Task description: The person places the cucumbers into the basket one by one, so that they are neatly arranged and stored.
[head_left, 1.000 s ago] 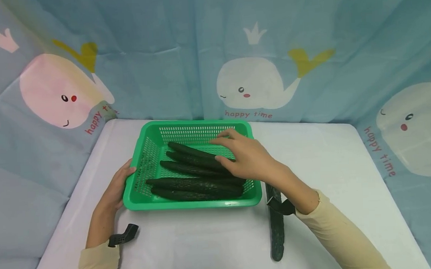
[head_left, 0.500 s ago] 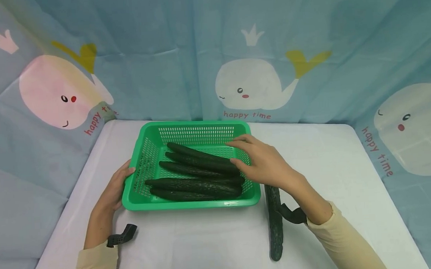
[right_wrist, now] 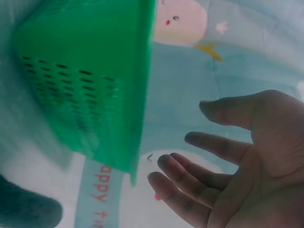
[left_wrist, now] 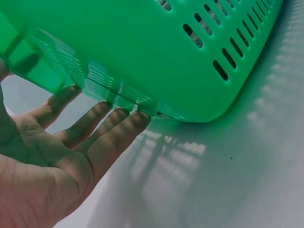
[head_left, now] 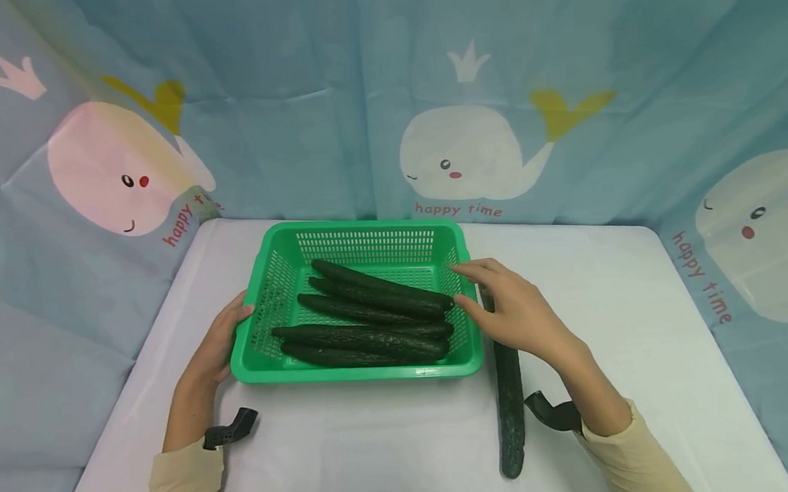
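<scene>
A green slotted plastic basket (head_left: 356, 374) stands on the white table, with several dark green cucumbers (head_left: 365, 340) lying lengthwise inside. At its left side my left hand (head_left: 220, 345) grips the rim, thumb on top. In the left wrist view, the fingers (left_wrist: 116, 137) of that hand reach out to the basket's outer wall (left_wrist: 142, 61). My right hand (head_left: 516, 310) hovers by the right rim, holding nothing, its fingers spread and gently bent. Under and in front of it, a single cucumber (head_left: 510, 410) lies on the table, outside the basket.
The white-covered table (head_left: 635, 323) carries everything. Behind it and along both sides hangs a pale blue cloth (head_left: 310, 147) printed with whales. A black wrist camera (head_left: 553, 413) sits on the right wrist, near the lone cucumber, and another (head_left: 233, 428) on the left.
My right hand has moved right, from above the cucumbers in the basket to its right rim. The left hand stays at the left rim, and the cucumbers lie as before.
</scene>
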{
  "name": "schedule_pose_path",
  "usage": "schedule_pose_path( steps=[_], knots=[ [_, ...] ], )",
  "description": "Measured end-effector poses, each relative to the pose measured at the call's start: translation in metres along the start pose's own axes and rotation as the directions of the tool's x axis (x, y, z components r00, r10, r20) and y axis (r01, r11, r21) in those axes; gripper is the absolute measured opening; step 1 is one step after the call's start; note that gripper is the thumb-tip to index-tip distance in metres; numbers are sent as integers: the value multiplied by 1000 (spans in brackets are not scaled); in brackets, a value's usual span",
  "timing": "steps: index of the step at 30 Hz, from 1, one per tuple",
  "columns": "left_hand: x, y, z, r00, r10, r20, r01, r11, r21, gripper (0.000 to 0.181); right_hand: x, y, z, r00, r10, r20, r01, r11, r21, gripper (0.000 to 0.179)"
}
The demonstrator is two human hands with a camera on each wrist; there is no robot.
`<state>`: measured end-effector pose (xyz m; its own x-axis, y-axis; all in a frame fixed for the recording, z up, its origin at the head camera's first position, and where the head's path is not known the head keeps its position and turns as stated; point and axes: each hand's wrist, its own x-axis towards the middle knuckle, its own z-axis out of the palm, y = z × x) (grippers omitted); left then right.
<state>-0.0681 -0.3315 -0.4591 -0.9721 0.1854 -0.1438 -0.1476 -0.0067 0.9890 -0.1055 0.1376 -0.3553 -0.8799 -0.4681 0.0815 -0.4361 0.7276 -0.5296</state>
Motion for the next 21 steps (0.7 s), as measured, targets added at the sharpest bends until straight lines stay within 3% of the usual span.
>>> schedule_pose_path(
  steps=[6, 12, 21],
  knots=[
    [-1, 2, 4, 999, -34, -28, 34, 999, 2, 70, -21, 18, 6, 995, 96, -24, -96, 995, 6, 48],
    [1, 1, 7, 999, -41, -16, 41, 999, 19, 70, -45, 36, 15, 978, 207, -30, -207, 978, 8, 51],
    [-1, -2, 1, 1000, -21, -15, 21, 1000, 22, 69, -69, 56, 42, 960, 280, -4, -280, 959, -27, 63]
  ],
)
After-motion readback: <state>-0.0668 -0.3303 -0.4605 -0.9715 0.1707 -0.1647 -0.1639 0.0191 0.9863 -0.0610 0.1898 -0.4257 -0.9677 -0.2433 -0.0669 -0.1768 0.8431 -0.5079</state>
